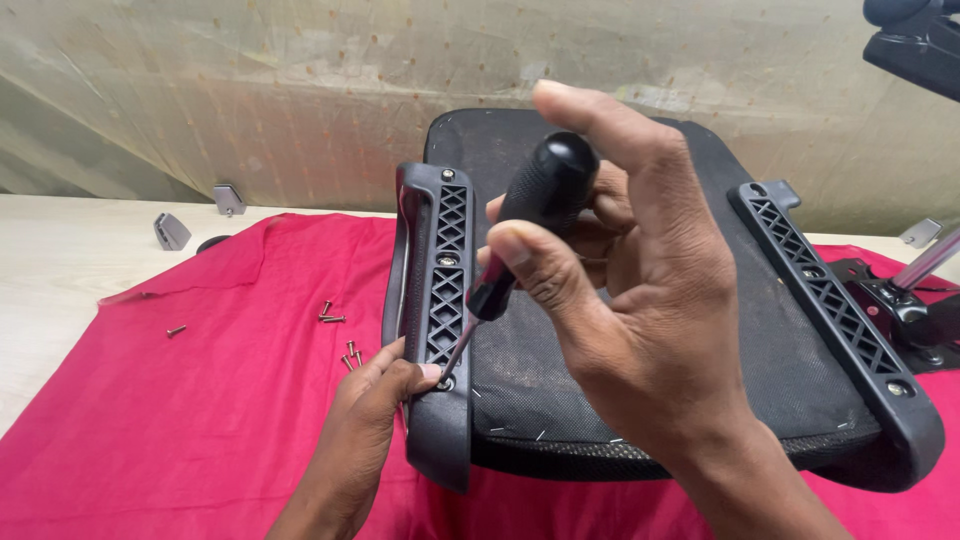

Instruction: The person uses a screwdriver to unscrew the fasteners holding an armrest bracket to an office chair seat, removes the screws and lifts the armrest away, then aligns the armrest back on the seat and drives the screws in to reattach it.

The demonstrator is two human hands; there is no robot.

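Pale wooden floor (60,270) under a red cloth (180,420); behind the cloth, a stained beige wall (300,90), evenly lit.

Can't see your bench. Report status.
Right hand grips screwdriver, tip at screw. Left hand steadies armrest. Loose screws beside it, nothing blocking.

Your two hands were busy.
Your right hand (620,290) was up high, fingers curled tight in a grip, thumb out. Your left hand (375,400) was low, fingertips pinched and pressing.
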